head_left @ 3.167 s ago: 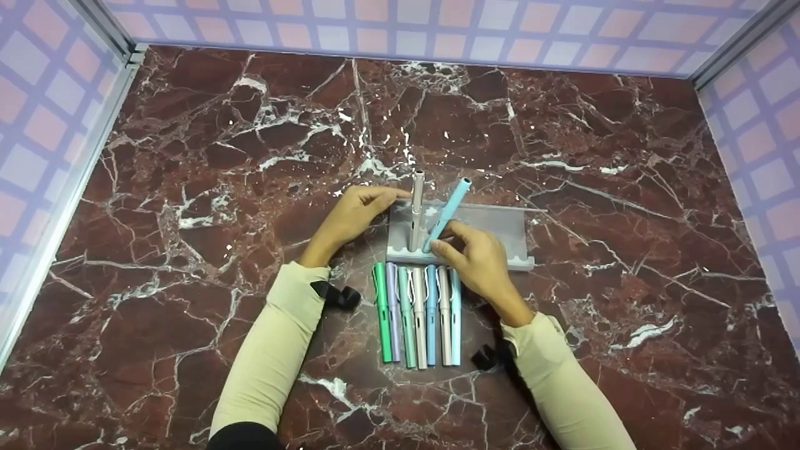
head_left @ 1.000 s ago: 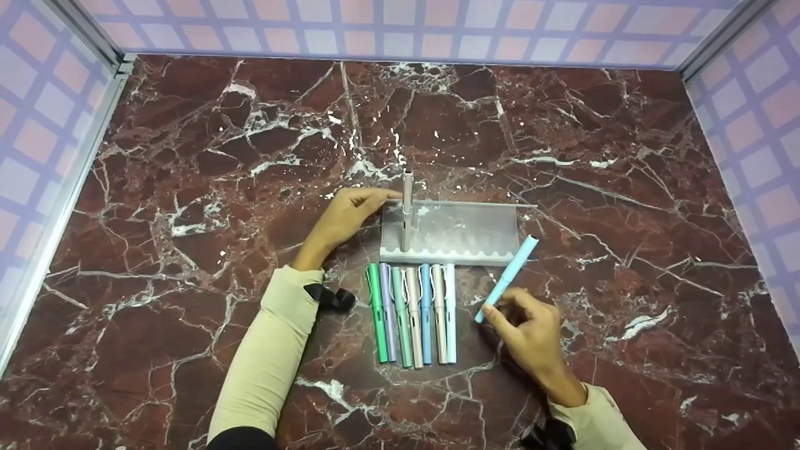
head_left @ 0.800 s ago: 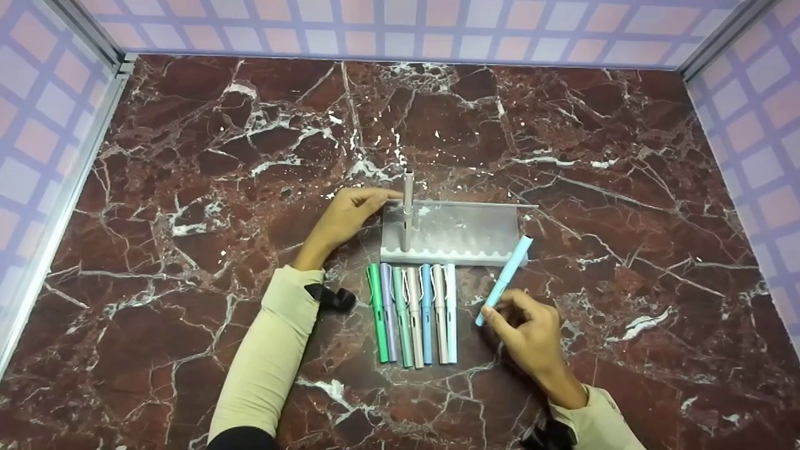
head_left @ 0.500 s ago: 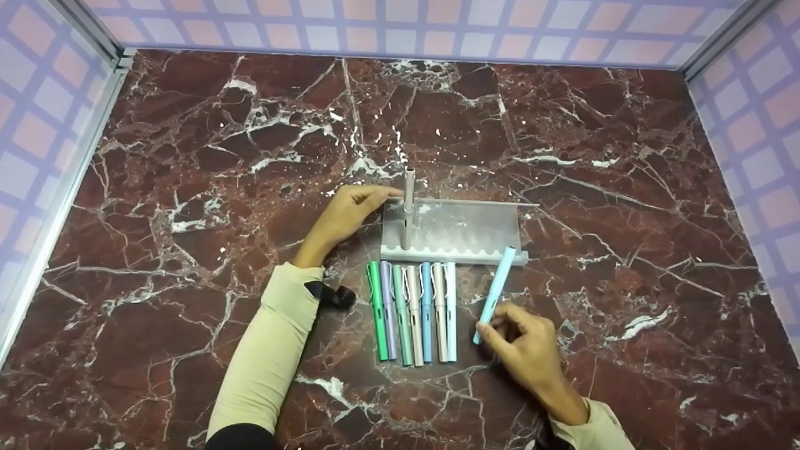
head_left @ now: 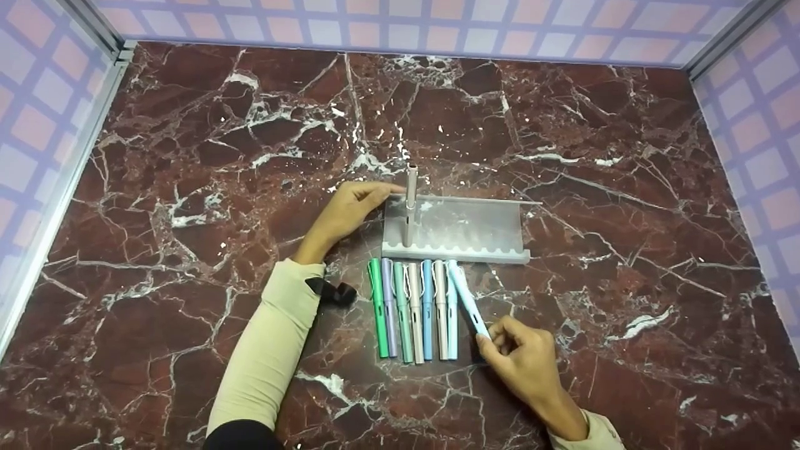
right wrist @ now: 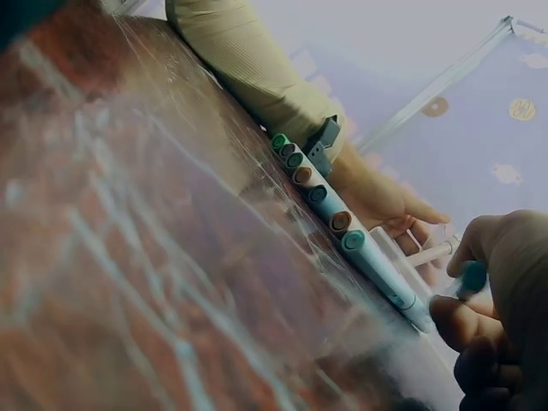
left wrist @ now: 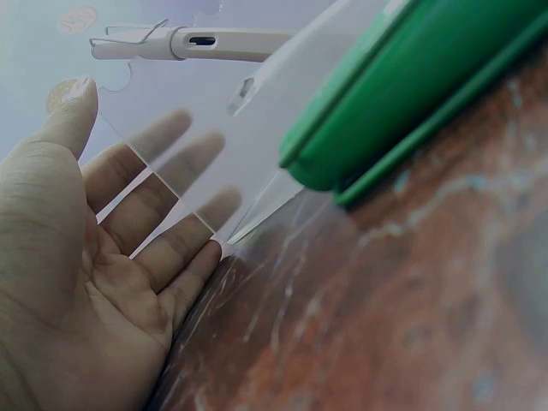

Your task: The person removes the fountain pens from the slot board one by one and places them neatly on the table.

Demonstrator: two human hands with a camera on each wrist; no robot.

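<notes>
In the head view my right hand [head_left: 522, 359] pinches the lower end of a light blue pen [head_left: 467, 299] between thumb and fingers. This pen slants up and left, its upper end close beside the last pen of a row. My left hand [head_left: 350, 209] holds the upper left edge of a clear pen stand [head_left: 469, 225]; in the left wrist view, several fingers [left wrist: 163, 193] show through the clear panel, with the thumb at its edge. A grey-brown pen [head_left: 410, 206] stands upright in a notch near the stand's left end.
In front of the stand lies a row of several capped pens, from a green pen [head_left: 377, 309] at left through a purple pen [head_left: 390, 309] to a pale blue pen [head_left: 452, 312] at right. The marble-patterned table [head_left: 219, 156] is bounded by checked walls [head_left: 406, 25].
The right hand has taken the light blue pen out from the stand, towards the right and nearer, then lowered it and swung its upper end left beside the row. The left hand has stayed put.
</notes>
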